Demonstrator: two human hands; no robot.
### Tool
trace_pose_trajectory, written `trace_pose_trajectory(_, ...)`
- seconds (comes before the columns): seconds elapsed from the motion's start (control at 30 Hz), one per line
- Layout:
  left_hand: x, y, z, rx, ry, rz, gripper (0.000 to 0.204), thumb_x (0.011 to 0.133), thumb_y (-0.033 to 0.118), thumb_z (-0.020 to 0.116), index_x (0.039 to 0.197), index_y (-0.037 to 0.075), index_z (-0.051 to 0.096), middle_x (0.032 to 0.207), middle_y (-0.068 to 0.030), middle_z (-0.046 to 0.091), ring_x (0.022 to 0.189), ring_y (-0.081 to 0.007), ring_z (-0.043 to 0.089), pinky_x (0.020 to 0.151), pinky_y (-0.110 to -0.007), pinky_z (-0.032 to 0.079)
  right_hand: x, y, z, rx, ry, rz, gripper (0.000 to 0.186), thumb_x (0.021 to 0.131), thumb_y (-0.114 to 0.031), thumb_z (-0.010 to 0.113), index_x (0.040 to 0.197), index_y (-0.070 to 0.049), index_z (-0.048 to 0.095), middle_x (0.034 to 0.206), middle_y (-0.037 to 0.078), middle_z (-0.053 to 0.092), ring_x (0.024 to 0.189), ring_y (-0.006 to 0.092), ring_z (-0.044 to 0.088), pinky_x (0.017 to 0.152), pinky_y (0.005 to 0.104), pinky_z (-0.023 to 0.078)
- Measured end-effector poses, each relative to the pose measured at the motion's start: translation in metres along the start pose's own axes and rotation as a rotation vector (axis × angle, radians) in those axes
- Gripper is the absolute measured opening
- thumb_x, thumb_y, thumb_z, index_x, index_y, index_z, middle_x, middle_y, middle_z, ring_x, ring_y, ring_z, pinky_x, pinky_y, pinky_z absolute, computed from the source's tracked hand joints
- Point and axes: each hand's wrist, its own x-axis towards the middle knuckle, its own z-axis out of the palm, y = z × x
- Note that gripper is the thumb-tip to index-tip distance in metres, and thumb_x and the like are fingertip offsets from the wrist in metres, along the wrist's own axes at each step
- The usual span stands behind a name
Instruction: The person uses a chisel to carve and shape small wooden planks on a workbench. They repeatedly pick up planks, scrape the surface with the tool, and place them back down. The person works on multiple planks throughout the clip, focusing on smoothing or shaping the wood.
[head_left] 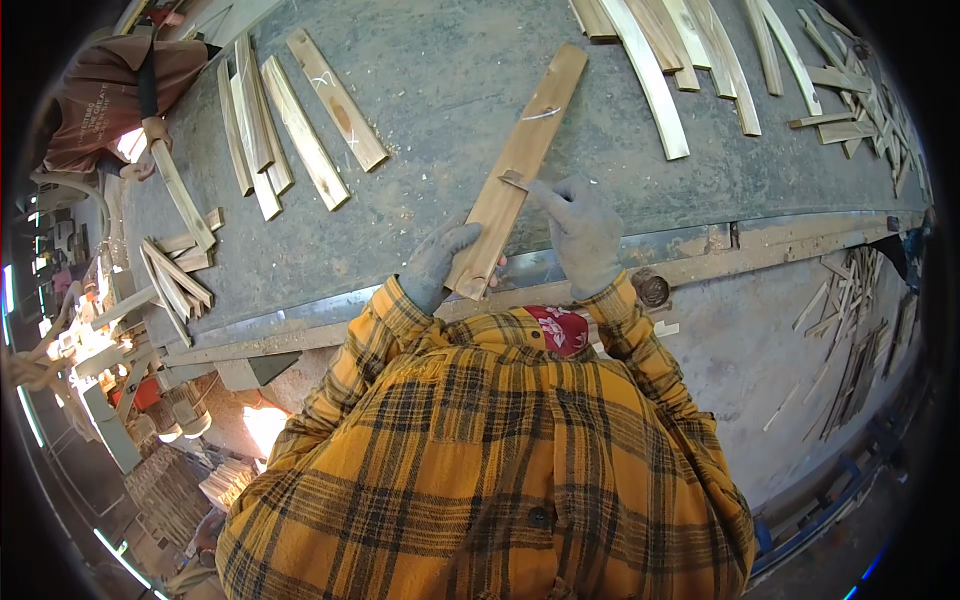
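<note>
Stands at a broad grey bench (430, 120), scattered with shavings and dust, beside a pale floor (710, 380) at right bearing a loose heap of thin wooden strips (845, 310). Works across from a co-worker (95, 100) in a brown top at far left, seen gripping a long strip (182, 197) by its upper end. Wears a yellow-and-black plaid shirt (490, 450). Has a row of long boards (645, 80) along the bench's far right side, then a jumbled pile of offcuts (880, 120) at the right end. Has at left a cluster of narrow boards (262, 115), with 2 broader boards (337, 100) set to its right, and short strips (175, 280) stacked near the front left corner.

Holds 1 long brown board (527, 150) at centre, slanting up and rightward from the bench's front edge; cannot tell whether touching the surface. Grips its near end in the grey-gloved left hand (440, 260), thumb on top, bare fingertips at the right edge. Pinches with the grey-gloved right hand (590, 235), fingers curled, a small brown piece (513, 180) laid across the board's middle, just below a curved white mark (541, 114).
</note>
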Motion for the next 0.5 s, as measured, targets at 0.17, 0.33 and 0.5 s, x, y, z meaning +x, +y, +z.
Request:
trace_pose_trajectory(0.17, 0.001, -0.001, -0.009, 0.007, -0.051, 0.006, 0.047, 0.094, 0.031, 0.047, 0.127, -0.003, 0.040, 0.089, -0.0215, 0.063, 0.064, -0.0251, 0.065, 0.054, -0.031, 0.056, 0.002, 0.001, 0.006, 0.034, 0.000, 0.086, 0.033, 0.080, -0.011, 0.062, 0.110, -0.025, 0.065, 0.082, 0.003, 0.059, 0.067, 0.0267, 0.061, 0.055, 0.0377, 0.048)
trace_pose_trajectory(0.33, 0.002, -0.004, -0.026, -0.028, -0.084, -0.034, 0.047, 0.095, 0.031, 0.048, 0.125, -0.004, 0.040, 0.088, -0.0213, 0.063, 0.063, -0.0260, 0.065, 0.052, -0.031, 0.055, 0.007, 0.007, 0.014, 0.727, -0.126, 0.373, 0.032, 0.083, -0.010, 0.060, 0.112, -0.024, 0.067, 0.085, 0.006, 0.062, 0.069, 0.0277, 0.062, 0.058, 0.0382, 0.049)
trace_pose_trajectory(0.5, 0.000, -0.006, -0.037, -0.093, -0.071, -0.100, 0.046, 0.095, 0.031, 0.047, 0.122, -0.006, 0.042, 0.087, -0.0217, 0.064, 0.062, -0.0276, 0.065, 0.051, -0.032, 0.055, 0.032, 0.069, 0.047, 0.496, 0.020, 0.401, 0.032, 0.085, -0.011, 0.059, 0.113, -0.024, 0.068, 0.089, 0.010, 0.062, 0.074, 0.0291, 0.062, 0.063, 0.0385, 0.050)
